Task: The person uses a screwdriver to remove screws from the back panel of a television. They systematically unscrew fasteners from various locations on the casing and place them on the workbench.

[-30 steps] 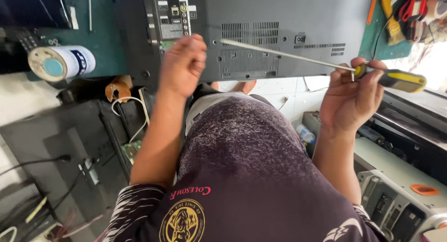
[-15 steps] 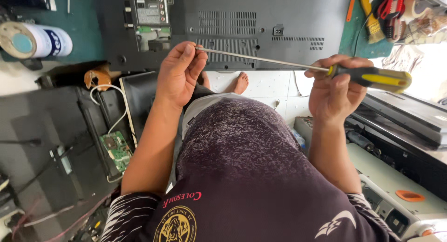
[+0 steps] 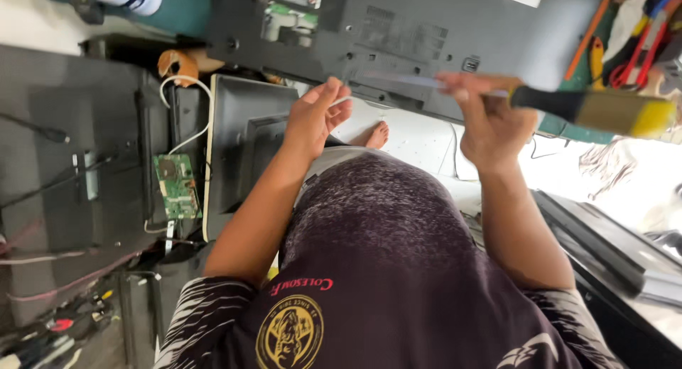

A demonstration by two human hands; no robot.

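Two hands up at frame centre, under dark panel back across top; right hand fingers clamped round black-and-yellow screwdriver, handle toward upper right, long shaft blurred, running left; left hand fingertips pinched together at shaft tip, whether gripping it unclear; judgement: steady tip with left, keep shaft square to screw, press before turning; green circuit board lies left.

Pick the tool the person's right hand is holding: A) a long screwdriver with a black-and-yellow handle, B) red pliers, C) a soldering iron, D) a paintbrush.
A: the right hand grips a screwdriver by its black-and-yellow handle, and the thin shaft runs toward the left hand over the dark back panel.
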